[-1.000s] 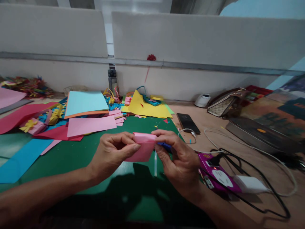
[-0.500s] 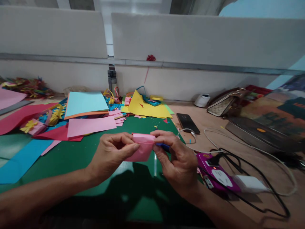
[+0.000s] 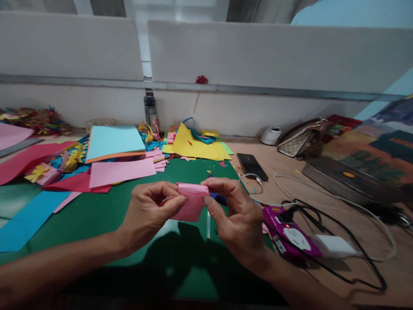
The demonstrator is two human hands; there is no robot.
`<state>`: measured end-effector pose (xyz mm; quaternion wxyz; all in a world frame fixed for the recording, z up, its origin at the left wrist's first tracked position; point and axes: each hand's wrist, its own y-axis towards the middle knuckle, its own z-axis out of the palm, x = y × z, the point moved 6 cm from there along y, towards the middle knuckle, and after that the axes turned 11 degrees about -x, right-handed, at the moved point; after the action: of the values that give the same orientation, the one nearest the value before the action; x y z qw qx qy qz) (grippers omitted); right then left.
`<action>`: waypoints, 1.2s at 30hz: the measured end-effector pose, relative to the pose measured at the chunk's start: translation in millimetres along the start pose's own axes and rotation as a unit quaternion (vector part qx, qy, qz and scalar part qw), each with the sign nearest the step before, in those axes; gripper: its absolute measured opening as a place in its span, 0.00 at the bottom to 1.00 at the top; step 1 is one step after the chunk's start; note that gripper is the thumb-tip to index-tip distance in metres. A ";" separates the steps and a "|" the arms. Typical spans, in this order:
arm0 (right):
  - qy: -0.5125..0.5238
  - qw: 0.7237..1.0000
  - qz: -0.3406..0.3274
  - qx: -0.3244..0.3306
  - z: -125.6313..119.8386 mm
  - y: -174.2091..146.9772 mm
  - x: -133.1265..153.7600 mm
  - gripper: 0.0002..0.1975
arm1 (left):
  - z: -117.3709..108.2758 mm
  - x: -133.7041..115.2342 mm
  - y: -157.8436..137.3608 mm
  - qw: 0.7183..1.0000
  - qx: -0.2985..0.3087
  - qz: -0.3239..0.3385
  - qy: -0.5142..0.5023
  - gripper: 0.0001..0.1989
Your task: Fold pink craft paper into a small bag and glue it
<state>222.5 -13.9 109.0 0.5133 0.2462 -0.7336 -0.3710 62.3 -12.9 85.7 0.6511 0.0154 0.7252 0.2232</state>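
A small folded piece of pink paper (image 3: 190,206) is held up over the green mat, its top edge turned over in a flap. My left hand (image 3: 155,206) pinches its left side between thumb and fingers. On the right side, my right hand (image 3: 238,219) grips the upper corner with thumb and index finger. Behind the right fingers a blue object (image 3: 218,198) shows in part, mostly hidden. Just below the paper's right edge, a thin whitish stick (image 3: 208,224) lies on the green mat (image 3: 129,241).
Pink strips (image 3: 122,172), light blue sheets (image 3: 116,142) and yellow paper (image 3: 203,146) lie beyond my hands. Rightward are a phone (image 3: 252,166), a purple power strip (image 3: 290,234) with looping cables, and a bag (image 3: 300,140). A bottle (image 3: 150,112) stands by the wall.
The flap on the pink paper's top edge looks wider and flatter now. My right thumb and index finger have shifted slightly along its corner. The whole view has moved a little.
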 end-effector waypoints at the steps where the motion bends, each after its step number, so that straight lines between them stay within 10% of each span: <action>1: -0.001 1.000 0.003 -0.001 -0.1 -0.1 -0.1 0.10 | 0.2 0.6 -0.3 1.000 0.001 -0.003 0.000 0.10; 24: 0.052 0.989 0.131 0.054 10.5 -0.2 -17.6 0.14 | 7.4 9.8 -1.7 0.990 0.023 -0.093 -0.104 0.14; 36: -0.026 1.000 0.013 0.005 4.4 -0.1 -11.5 0.13 | 11.4 26.8 -4.8 0.970 0.039 -0.191 -0.148 0.12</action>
<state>222.4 -4.1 101.4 0.4973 0.2293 -0.7519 -0.3671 70.4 -5.3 58.3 0.7808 -0.0647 0.6184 0.0615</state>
